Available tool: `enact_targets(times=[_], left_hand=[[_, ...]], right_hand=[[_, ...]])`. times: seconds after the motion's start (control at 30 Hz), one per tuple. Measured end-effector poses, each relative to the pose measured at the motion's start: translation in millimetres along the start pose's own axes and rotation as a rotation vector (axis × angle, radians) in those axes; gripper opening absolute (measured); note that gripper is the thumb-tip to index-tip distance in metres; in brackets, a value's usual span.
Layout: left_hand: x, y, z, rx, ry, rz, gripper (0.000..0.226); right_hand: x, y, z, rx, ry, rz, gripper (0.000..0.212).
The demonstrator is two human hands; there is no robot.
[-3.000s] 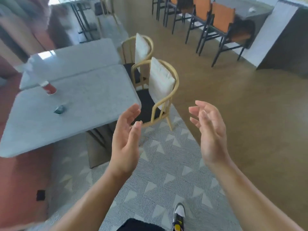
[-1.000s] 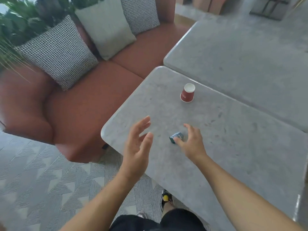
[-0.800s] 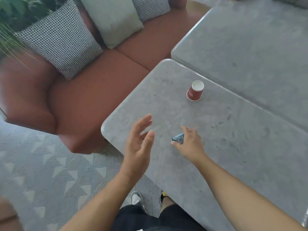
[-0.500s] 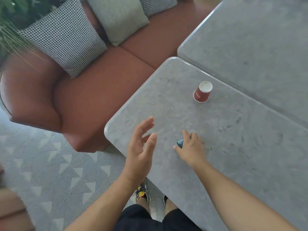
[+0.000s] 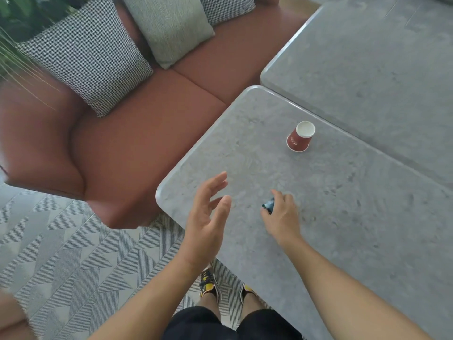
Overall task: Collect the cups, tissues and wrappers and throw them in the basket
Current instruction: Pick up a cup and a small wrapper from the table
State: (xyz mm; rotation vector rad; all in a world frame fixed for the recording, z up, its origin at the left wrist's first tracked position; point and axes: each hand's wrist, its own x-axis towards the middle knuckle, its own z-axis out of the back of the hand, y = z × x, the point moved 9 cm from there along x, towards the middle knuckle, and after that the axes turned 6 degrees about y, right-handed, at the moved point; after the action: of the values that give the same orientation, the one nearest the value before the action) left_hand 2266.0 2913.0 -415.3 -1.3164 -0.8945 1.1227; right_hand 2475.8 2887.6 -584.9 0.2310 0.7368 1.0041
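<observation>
Lower centre of frame: wrapper (image 5: 269,204) pinched by right hand (image 5: 282,215) at table (image 5: 355,229); left hand (image 5: 208,217) held open, empty. Cup (image 5: 301,138) seen upper right, well apart. Wrapper could be dropped if shallow pinch slipped.

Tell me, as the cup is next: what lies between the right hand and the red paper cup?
Nothing: the head view shows bare grey stone tabletop between the right hand, gripping a blue wrapper, and the red paper cup.
</observation>
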Motion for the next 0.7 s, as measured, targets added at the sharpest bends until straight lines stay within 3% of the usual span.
enact_targets(times=[0.13,0.3,0.7], left_hand=[[-2.8,-9.2,17.3,0.004,-0.036,-0.015,0.053],[-19.6,-19.8,47.1,-0.003,-0.171,-0.044,0.047],[-141.7,-21.3,159.1,-0.005,-0.603,-0.044,0.048]], right_hand=[[-8.8,47.8,16.7,0.239,-0.029,0.127,0.053],[-31.3,118.0,34.1,0.431,0.050,0.327,0.042],[-136.7,267.6,-19.0,0.657,0.453,0.650,0.032]])
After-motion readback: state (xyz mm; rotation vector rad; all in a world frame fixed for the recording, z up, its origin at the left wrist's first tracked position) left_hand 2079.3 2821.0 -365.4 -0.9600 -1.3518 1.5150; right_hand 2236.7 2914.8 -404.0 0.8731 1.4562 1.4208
